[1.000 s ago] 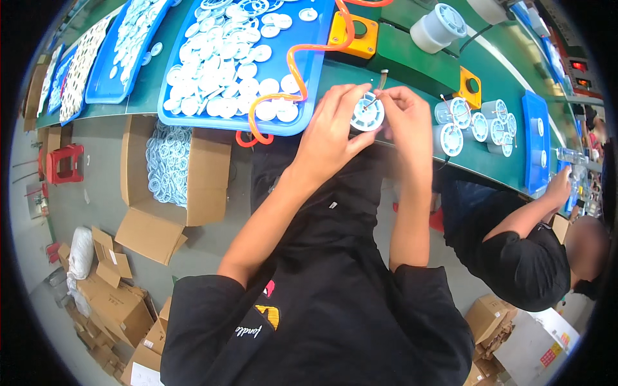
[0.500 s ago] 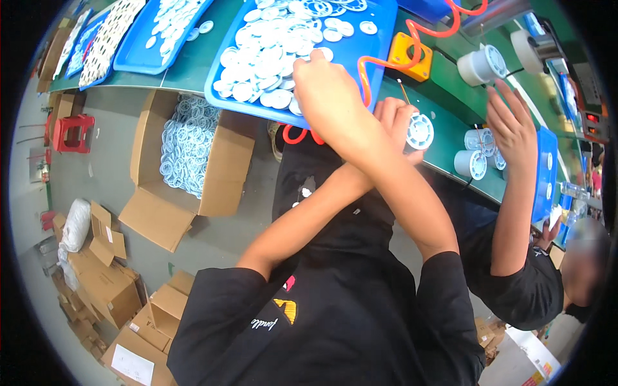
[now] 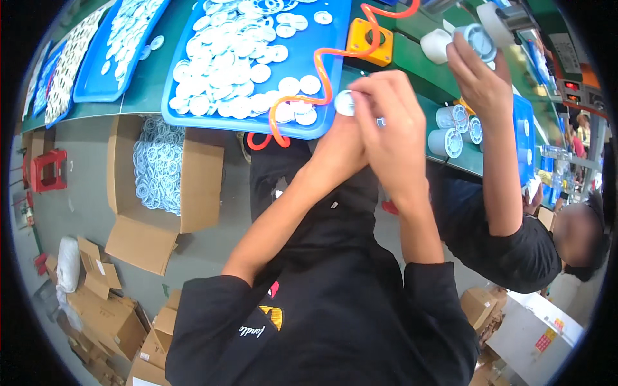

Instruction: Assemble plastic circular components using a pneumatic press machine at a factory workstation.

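**Two hands held a small white disc at the edge of a blue tray**

Seen from above, the person's two bare forearms rose from the lower edge and met over a green workbench (image 3: 412,61). The right hand (image 3: 393,122) lay in front, its fingers (image 3: 370,96) curled and pinched together on a small white disc (image 3: 344,103). The left hand (image 3: 338,151) sat mostly behind the right one, so how far its fingers were open could not be told, though it pressed close against the same disc. The disc was just off the lower right corner of a large blue tray (image 3: 193,122), which was heaped with many similar white discs (image 3: 238,58). An orange coiled hose (image 3: 318,74) looped across that corner of the tray, just beside the disc, and ran up past a yellow square block (image 3: 370,42) on the bench.

To the right, a co-worker's hand (image 3: 479,80) gripped a white cylindrical part (image 3: 479,40) raised above the bench. Near that forearm stood a few more white cylindrical parts (image 3: 450,135).

On the floor to the left, below the bench, an open cardboard box (image 3: 161,186) held white rings (image 3: 158,164). Another blue tray (image 3: 106,51) of white pieces lay at the far left of the bench
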`<control>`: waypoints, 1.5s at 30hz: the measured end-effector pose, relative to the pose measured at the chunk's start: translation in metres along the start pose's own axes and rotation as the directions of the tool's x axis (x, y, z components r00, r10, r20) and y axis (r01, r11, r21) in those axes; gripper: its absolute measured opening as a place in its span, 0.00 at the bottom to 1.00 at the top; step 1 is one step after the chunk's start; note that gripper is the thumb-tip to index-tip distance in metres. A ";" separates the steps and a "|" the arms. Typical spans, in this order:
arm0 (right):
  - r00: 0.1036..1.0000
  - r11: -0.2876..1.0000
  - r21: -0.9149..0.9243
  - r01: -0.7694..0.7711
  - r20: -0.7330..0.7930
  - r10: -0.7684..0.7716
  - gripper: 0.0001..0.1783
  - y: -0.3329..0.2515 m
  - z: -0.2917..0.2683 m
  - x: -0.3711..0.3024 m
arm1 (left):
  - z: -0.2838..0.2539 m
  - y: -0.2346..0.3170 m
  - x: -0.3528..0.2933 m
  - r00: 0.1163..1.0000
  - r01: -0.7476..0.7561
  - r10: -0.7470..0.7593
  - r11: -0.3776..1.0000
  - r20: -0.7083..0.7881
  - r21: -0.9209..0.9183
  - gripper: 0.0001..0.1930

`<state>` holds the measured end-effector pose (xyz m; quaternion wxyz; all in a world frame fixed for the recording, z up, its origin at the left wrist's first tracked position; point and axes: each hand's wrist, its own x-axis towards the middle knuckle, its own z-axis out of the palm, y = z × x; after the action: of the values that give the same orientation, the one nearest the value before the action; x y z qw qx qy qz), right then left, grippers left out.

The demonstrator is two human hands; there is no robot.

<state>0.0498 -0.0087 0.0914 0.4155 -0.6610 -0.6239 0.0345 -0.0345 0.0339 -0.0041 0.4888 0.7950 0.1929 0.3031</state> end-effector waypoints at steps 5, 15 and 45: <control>0.971 0.962 -0.182 -0.204 -0.160 0.176 0.11 0.033 -0.047 -0.031 | 0.005 0.020 0.008 0.998 -0.025 0.029 0.998 -0.058 0.063 0.36; 0.985 0.960 -0.261 0.101 -0.111 -0.134 0.16 0.054 -0.036 -0.073 | 0.006 0.015 0.009 0.996 -0.044 0.052 0.994 -0.072 0.101 0.36; 0.959 0.936 -0.247 0.253 0.194 -0.208 0.06 0.035 0.023 0.194 | 0.007 0.004 0.004 0.991 -0.047 0.055 0.996 -0.123 0.071 0.36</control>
<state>0.1068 0.1728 0.1475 0.2701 -0.6280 -0.7284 -0.0451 -0.0273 0.0298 -0.0017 0.4407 0.7952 0.2128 0.3579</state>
